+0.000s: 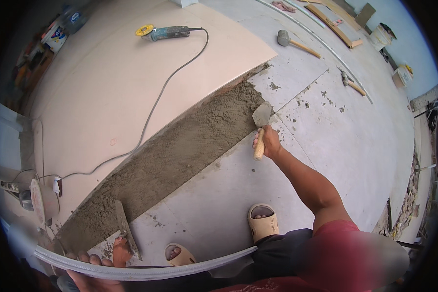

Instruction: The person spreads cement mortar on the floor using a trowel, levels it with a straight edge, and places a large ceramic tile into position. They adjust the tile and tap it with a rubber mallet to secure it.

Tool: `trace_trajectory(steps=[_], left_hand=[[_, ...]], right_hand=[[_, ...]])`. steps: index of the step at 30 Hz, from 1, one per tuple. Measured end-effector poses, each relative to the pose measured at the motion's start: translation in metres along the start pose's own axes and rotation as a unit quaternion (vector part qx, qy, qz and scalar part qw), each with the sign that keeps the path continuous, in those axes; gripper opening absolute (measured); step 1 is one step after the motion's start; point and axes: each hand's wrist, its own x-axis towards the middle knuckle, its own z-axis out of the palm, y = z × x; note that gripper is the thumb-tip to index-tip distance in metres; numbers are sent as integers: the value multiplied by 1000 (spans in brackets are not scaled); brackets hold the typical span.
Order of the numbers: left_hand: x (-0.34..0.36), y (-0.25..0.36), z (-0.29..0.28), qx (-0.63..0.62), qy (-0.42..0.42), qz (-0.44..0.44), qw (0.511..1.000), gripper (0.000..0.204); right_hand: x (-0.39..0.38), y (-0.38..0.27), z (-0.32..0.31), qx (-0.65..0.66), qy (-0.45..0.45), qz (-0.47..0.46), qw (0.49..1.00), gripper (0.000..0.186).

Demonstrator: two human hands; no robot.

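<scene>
My right hand (269, 141) is wrapped around the wooden handle of a pointing trowel (262, 116). Its mortar-smeared blade lies at the right end of a strip of grey mortar (190, 141). The strip runs between a raised beige tile (97, 97) and the grey tiles (204, 185) by my feet. At the lower left, my left hand (93, 260) has its fingers curled around a long metal straightedge (146, 274), which crosses in front of my legs. A steel trowel (125, 228) rests near that hand at the strip's left end; its orange-brown lower part is hard to make out.
An angle grinder (168, 33) lies on the beige tile, its cord trailing left to a power strip (7, 185). Beyond the mortar are a mallet (297, 44) and a hammer (351, 83). A bucket (43, 200) stands left. Metal rails and buckets line the far right.
</scene>
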Motion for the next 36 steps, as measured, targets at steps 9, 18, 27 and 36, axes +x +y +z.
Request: trace_trajectory(steps=[9,18,27,36], left_hand=[[-1,3,28,-39,-51,64,996,38],[-3,-7,40,-46,-76,80,993,40],[-13,2,33,-68,-46,71,994,37],[-3,2,19,-63,-16,60,996,38]], right_hand=[[-31,3,41,-485,-162,-120,851,33],[-101,58,111,-755,-356,-336,436,29],[-76,67,199,-802,-262,-379,380,26],[-86,90,170,-788,-316,-279,449,33]])
